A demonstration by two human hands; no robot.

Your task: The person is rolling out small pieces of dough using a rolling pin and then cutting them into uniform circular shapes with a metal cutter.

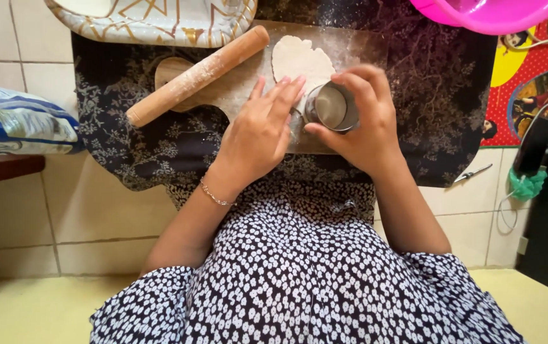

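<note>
A flat piece of pale rolled dough point(299, 58) lies on a floured wooden board point(236, 86). My right hand point(363, 124) grips a small round steel cup point(331, 107), held mouth-up at the dough's near edge. My left hand point(262, 130) rests flat, fingers together, with its fingertips on the dough's near edge beside the cup. A floured wooden rolling pin point(197, 75) lies slantwise across the board's left part, away from both hands.
The board sits on a dark floral cloth point(439, 95) spread over a tiled floor. A patterned plate point(159, 22) is at the top left, a pink bowl point(490, 13) at the top right. A blue packet point(19, 121) lies left; a phone point(532, 146) stands right.
</note>
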